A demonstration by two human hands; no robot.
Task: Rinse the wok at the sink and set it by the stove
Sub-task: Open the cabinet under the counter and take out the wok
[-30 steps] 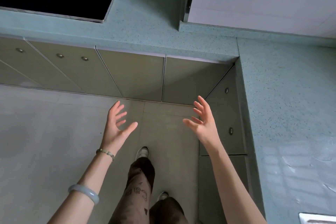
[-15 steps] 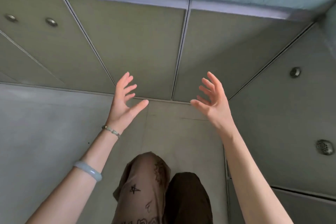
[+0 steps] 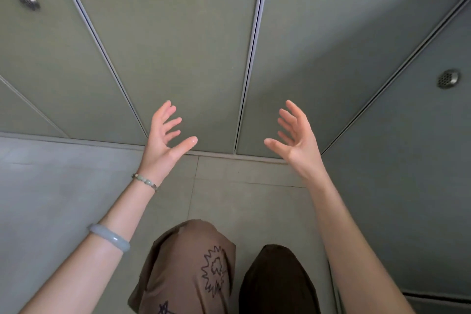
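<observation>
Both hands are up and empty at mid-frame, the left hand (image 3: 163, 140) and right hand (image 3: 295, 140) level with each other, palms turned inward and fingers spread wide in front of the grey-green cabinet doors (image 3: 178, 46) filling the upper half. No wok, sink or stove shows, so which way the wok lies, how its handle runs and which hand is nearer cannot be told. There is no readable writing, only inked star and burst doodles on the brown trouser leg (image 3: 183, 270) at lower centre.
</observation>
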